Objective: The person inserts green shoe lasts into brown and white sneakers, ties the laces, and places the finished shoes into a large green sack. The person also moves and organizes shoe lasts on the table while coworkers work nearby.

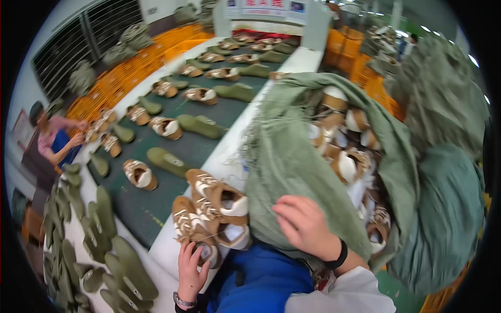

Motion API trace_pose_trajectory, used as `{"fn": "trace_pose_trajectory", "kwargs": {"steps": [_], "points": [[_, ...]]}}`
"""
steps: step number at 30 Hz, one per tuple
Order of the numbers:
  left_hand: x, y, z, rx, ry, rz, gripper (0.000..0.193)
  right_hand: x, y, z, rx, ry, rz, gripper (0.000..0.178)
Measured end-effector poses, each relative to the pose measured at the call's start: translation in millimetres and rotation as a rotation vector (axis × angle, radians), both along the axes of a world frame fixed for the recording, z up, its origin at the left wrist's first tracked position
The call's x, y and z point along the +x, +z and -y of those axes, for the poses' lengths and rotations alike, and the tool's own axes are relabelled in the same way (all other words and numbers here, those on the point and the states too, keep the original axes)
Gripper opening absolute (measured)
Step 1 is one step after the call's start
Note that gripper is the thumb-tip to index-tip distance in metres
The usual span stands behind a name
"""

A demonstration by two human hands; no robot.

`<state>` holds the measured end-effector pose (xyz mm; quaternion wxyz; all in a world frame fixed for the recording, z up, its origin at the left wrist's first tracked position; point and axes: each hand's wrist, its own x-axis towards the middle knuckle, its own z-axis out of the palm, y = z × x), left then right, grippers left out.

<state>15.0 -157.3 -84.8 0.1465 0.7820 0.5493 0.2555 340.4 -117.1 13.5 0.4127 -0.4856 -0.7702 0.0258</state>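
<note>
My left hand (192,268) is at the heel of a brown sneaker (186,215) with white laces, its fingers curled against the collar. More brown and white sneakers (216,195) are bunched against it on the white ledge of the conveyor, just in front of my blue-clad lap. My right hand (305,224) hovers near the edge of a large green cloth sack (282,161), fingers apart and holding nothing that I can see. Inside the sack lies a heap of similar sneakers (347,167).
Rows of sneakers and green shoe lasts (168,160) lie on a dark green conveyor belt (193,138) leading to a white machine (313,31). Several lasts (130,266) are piled at left. A co-worker (55,138) handles sneakers across the belt. Stuffed sacks (438,208) and orange crates (112,81) stand around.
</note>
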Motion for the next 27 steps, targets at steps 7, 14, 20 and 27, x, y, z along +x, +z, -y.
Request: {"fn": "trace_pose_trajectory", "kwargs": {"steps": [7, 14, 20, 27], "points": [[2, -24, 11, -0.048, -0.045, -0.058, 0.06, 158, -2, 23, -0.353, -0.734, 0.334, 0.027], [5, -15, 14, -0.002, -0.082, -0.101, 0.061, 147, -81, -59, -0.326, -0.583, -0.675, 0.056], [11, 1, 10, 0.104, -0.075, -0.009, 0.043, 88, -31, -22, -0.029, -0.581, -0.371, 0.032], [30, 59, 10, 0.146, -0.045, 0.132, 0.062, 10, 34, 15, 0.272, -0.059, -0.06, 0.032]]}}
